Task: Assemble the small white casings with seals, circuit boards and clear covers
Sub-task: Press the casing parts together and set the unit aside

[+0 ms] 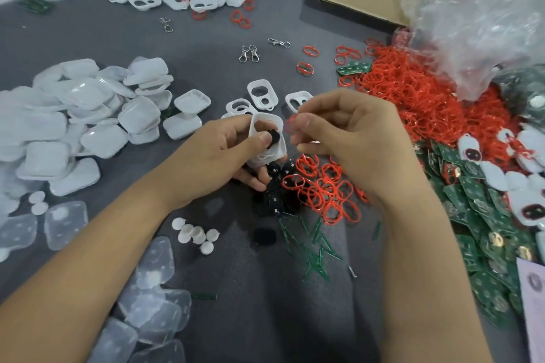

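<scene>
**A red ring is about to go into a white shell**

The left hand (pixel 218 153) holds a small white casing (pixel 267 138) in its curled fingers. The thumb presses a little black piece (pixel 272 136) into the casing. The casing is up off the grey table (pixel 182 47), right in the middle, above a bunch of black pieces (pixel 275 188).

The right hand (pixel 351 130) is just beside the casing. Its thumb and first finger pinch a thin red seal (pixel 292 124). The seal is blurry, so its exact shape is hard to tell.

The casing looks light and hard, like thin plastic. It is best held by its outer edges, so the open side stays free. Squeezing too hard could bend it, I think.

The seal looks soft and bendy, like a tiny rubber band. It may twist or flop. A gentle pinch on one side should work, and then it can be pushed into the rim bit by bit.

More loose red seals (pixel 327 194) lie just under the hands. Green circuit boards (pixel 483 233) are piled on the right. Clear covers (pixel 153 312) lie at the lower left.
</scene>
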A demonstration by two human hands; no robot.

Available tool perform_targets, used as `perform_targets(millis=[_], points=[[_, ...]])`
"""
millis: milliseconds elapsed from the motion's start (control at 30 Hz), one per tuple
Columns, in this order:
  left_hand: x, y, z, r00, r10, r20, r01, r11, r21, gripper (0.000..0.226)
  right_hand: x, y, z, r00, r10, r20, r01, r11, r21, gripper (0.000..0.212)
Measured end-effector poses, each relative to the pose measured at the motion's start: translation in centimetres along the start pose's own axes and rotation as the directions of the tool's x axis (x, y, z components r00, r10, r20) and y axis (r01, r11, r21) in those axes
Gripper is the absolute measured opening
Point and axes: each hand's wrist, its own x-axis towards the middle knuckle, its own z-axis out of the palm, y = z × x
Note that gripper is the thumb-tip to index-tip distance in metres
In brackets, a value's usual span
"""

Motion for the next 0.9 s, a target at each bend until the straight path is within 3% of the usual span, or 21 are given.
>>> perform_targets(millis=[100,333,567,700,900], points=[[-0.2,0.7,-0.3,1.0,0.0,0.017,0.0,1.0,0.021,0.027,-0.3,0.0,1.0,1.0,0.02,0.017,-0.02,0.999,0.031,0.002],[-1.1,3.4,0.4,0.992,0.041,0.118,-0.045,0.999,0.029,0.029,-2.9,-0.2,1.5,0.993,0.042,-0.109,-0.032,0.995,0.097,0.007],[-1.7,6.4,4.6,0.942,-0.052,0.333,0.01,0.992,0.126,0.024,-8.7,-0.2,-1.4,0.941,0.026,-0.338,0.025,0.989,0.144,0.007],[-3.1,6.4,9.2,0.918,-0.056,0.393,0.016,0.995,0.103,0.024,-13.2,0.4,-3.9,0.898,-0.025,-0.44,0.052,0.997,0.05,0.008],[-8.0,1.3,17.8,0.956,-0.019,0.294,0.02,1.0,-0.002,0.022,-21.3,4.0,-7.2,0.859,-0.005,-0.512,-0.026,0.998,-0.052,0.013]])
